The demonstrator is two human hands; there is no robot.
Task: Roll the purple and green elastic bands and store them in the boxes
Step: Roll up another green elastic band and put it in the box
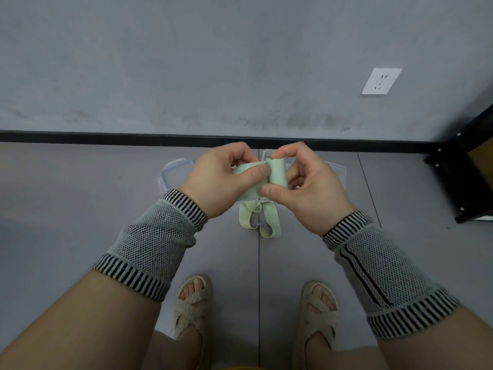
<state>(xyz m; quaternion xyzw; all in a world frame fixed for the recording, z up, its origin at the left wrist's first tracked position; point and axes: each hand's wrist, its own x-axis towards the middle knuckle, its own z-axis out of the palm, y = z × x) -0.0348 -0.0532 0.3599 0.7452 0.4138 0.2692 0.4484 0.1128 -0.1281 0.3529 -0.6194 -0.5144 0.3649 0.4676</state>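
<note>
item: green band, held above the floor, tail dangling. left hand pinches the flat length; right hand grips the started roll. step: rolling, early. next: wind in the tail, then into a box behind.

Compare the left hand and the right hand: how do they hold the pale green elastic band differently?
The left hand pinches the flat part of the pale green elastic band under its thumb; the right hand holds the rolled end between thumb and fingers. The left hand's fingers are hidden behind the band; the right hand's curl over the roll. Both wear striped grey wrist sleeves, and both grip the same band above the floor.
</note>
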